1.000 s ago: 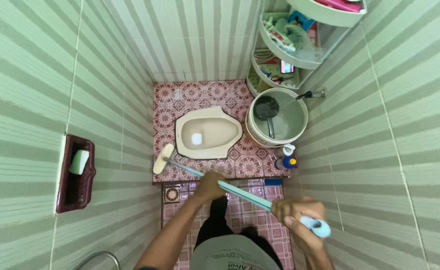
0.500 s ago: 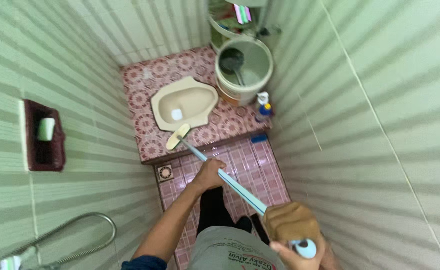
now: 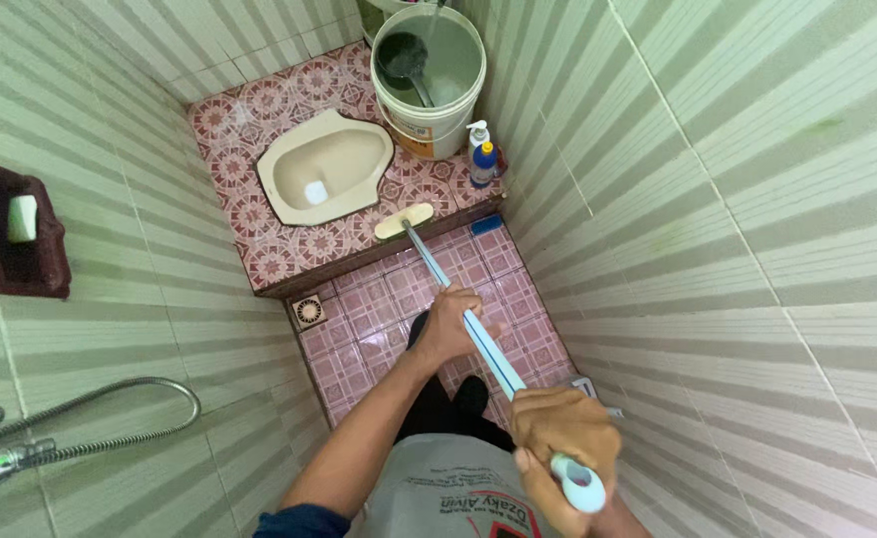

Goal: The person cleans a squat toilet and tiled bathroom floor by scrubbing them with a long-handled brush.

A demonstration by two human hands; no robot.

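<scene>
We are standing over the raised patterned floor (image 3: pixel 259 239) beside the squat toilet (image 3: pixel 324 164), both fists closed around a long brush (image 3: pixel 438 269): left hand (image 3: pixel 448 324) mid-shaft, right hand (image 3: pixel 563 433) at its end. It seems light, stiff, possibly slippery.

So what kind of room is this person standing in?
A small tiled bathroom, it seems: a squat toilet is set in a raised, patterned floor, a bucket of water with a dipper stands beside it, and a shower hose hangs on the striped wall. Both hands hold a long-handled brush.
</scene>
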